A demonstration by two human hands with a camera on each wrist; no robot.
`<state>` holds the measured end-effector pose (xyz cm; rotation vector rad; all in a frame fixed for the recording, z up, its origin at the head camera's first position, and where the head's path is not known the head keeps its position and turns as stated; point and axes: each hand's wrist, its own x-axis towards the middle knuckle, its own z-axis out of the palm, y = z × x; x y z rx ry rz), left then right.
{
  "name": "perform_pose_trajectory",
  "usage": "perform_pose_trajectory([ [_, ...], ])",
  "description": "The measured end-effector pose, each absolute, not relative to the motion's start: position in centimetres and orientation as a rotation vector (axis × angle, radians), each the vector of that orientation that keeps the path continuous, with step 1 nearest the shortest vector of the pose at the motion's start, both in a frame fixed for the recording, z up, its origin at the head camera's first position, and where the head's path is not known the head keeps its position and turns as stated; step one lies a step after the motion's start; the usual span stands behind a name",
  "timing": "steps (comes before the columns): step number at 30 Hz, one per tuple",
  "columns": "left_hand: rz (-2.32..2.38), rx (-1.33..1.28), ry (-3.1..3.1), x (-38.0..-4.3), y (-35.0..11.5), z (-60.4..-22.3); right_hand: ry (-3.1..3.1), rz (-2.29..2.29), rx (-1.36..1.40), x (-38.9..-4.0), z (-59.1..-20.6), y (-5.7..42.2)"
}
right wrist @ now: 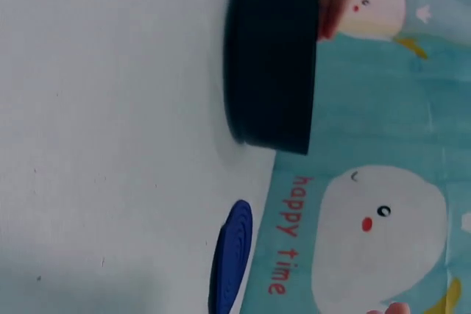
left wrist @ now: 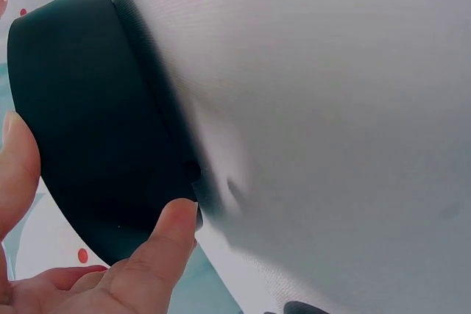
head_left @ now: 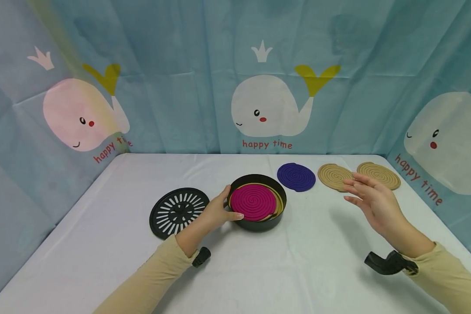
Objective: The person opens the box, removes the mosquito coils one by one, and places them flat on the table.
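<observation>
My left hand (head_left: 215,210) grips the side of a round black container (left wrist: 85,108), the thumb at its near rim and the fingers along its left wall. A magenta spiral-coiled coaster (head_left: 253,202) lies inside it, over a mustard-yellow one (head_left: 279,201) that shows mostly along the right side. Raised over the right side of the table, my right hand (head_left: 377,207) holds nothing, its fingers loosely extended. Its fingertips overlap the edge of a tan coaster (head_left: 333,176) in the head view. Another tan coaster (head_left: 380,175) lies just beyond that hand.
A purple-blue coaster (head_left: 296,177) lies right behind the container. To the left sits a round black slotted lid (head_left: 168,213), partly hidden by my left forearm. A white cloth covers the table (head_left: 282,270), and a blue whale-print curtain (head_left: 180,113) hangs behind and at both sides.
</observation>
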<state>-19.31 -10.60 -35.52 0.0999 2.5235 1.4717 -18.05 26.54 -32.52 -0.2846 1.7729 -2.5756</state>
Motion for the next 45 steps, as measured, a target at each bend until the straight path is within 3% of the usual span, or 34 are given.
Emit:
perform_pose_trajectory([
  [9, 1.463, 0.104, 2.531, -19.3, -10.7, -35.6, 1.819, -2.417, -0.352, -18.1, -32.6, 24.3],
  [31, 1.484, 0.098, 2.51, -19.6, -10.6, -35.3, 1.994, -2.093, -0.202, -18.9, -32.4, 17.5],
  [45, 1.478, 0.108, 2.523, -19.5, -10.8, -35.7, 1.774, -2.037, -0.176, -22.0, -32.7, 13.1],
])
